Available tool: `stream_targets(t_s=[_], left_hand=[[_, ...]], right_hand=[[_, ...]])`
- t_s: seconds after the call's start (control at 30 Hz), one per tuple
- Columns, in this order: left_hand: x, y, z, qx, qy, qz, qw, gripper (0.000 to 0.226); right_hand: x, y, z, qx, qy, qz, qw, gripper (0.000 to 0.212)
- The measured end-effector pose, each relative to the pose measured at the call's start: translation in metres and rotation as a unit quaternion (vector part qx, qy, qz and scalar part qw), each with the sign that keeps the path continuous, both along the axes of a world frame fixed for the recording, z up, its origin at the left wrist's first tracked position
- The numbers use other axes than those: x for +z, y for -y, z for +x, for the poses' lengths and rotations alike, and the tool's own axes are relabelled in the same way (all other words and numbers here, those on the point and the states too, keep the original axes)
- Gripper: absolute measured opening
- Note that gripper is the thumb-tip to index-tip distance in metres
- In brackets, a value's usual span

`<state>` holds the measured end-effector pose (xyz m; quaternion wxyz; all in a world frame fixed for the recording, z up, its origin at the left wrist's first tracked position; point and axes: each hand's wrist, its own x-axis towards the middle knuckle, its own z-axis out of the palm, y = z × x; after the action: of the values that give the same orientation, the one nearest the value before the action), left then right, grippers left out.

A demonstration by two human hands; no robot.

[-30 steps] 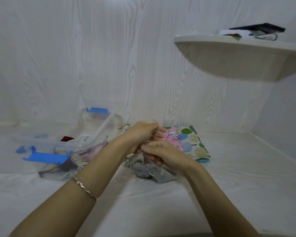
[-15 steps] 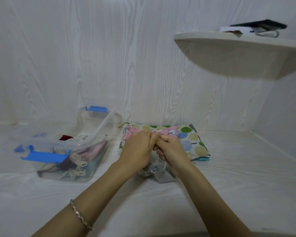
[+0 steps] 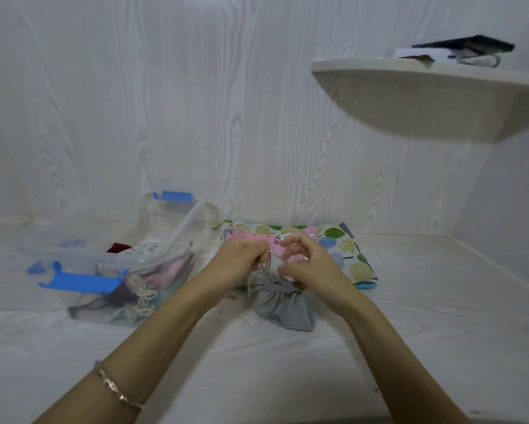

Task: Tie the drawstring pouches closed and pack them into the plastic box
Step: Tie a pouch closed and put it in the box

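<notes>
Two bare forearms reach forward over a white wood-grain surface [image 3: 257,377]; the left one wears a thin bracelet [image 3: 119,390]. The same pale wood grain covers the back wall [image 3: 195,102], and a side wall meets the surface on the right.

Just past mid-surface lies a small grey pouch [image 3: 284,307]. Its long axis runs near to far, tilted a little. The flat base faces the viewer and slightly right; the gathered neck points away, up toward the hands. From the neck a drawstring [image 3: 267,264] rises. The left hand [image 3: 238,264] pinches it with curled fingers. The right hand [image 3: 310,267], slightly blurred, is also curled, thumb and fingertips closed on a strand.

Just behind the hands sits a flat stack of printed pouches [image 3: 345,249], pink and leaf-patterned.

To the left, a strip of surface apart from the grey pouch, stands the plastic box [image 3: 110,264]. It is see-through with blue latches [image 3: 82,283] and holds several pouches with their cords; its lid [image 3: 177,215] leans open behind it.

High on the right, a rounded shelf [image 3: 410,75] juts from the wall, well above the hands, carrying a few dark and white items [image 3: 465,48].
</notes>
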<state>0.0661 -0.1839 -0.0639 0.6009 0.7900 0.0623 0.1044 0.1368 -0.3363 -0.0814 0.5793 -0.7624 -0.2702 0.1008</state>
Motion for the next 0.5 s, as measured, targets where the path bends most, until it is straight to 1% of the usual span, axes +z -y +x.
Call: stream_targets(t_s=[0.03,0.07,0.1,0.13,0.17,0.23,0.27,0.33,0.37,0.43,0.47,0.5], left_hand=[[0.003,0.001,-0.002,-0.019,-0.024,0.013,0.999,0.036],[0.007,0.002,-0.004,-0.041,-0.048,0.030,0.998,0.036],[0.010,0.003,-0.006,-0.063,-0.065,0.045,0.995,0.037],[0.013,0.004,-0.007,-0.074,-0.071,0.053,0.993,0.038],[0.016,0.005,-0.008,-0.074,-0.065,0.053,0.994,0.039],[0.017,0.005,-0.008,-0.045,-0.038,0.056,0.997,0.041],[0.017,0.004,-0.008,-0.030,-0.023,0.063,0.997,0.041],[0.014,0.005,-0.006,-0.011,-0.001,0.067,0.998,0.041],[0.012,0.006,-0.005,-0.009,0.007,0.063,0.998,0.044],[0.009,0.008,-0.003,-0.011,0.010,0.070,0.997,0.047],[0.009,0.009,-0.002,-0.012,0.013,0.084,0.996,0.043],[0.007,0.011,-0.001,-0.008,0.020,0.095,0.995,0.038]], right_hand=[[-0.001,-0.001,-0.002,0.001,0.065,-0.019,0.998,0.039],[-0.001,-0.003,-0.004,0.011,0.128,-0.036,0.991,0.042],[-0.002,-0.005,-0.005,0.024,0.167,-0.046,0.985,0.041],[-0.003,-0.005,-0.005,0.032,0.172,-0.043,0.984,0.041],[-0.002,-0.004,-0.005,0.042,0.144,-0.030,0.988,0.041],[0.003,0.000,-0.006,0.072,0.057,0.007,0.996,0.037],[0.005,0.002,-0.006,0.095,0.023,0.017,0.995,0.030],[0.007,0.006,-0.005,0.133,-0.015,0.012,0.991,0.014],[0.006,0.007,-0.004,0.144,-0.026,0.016,0.989,0.015],[0.004,0.006,0.001,0.129,-0.035,0.036,0.990,0.031],[0.005,0.006,0.003,0.111,-0.027,0.053,0.992,0.035],[0.003,0.005,0.006,0.096,-0.019,0.078,0.992,0.034]])
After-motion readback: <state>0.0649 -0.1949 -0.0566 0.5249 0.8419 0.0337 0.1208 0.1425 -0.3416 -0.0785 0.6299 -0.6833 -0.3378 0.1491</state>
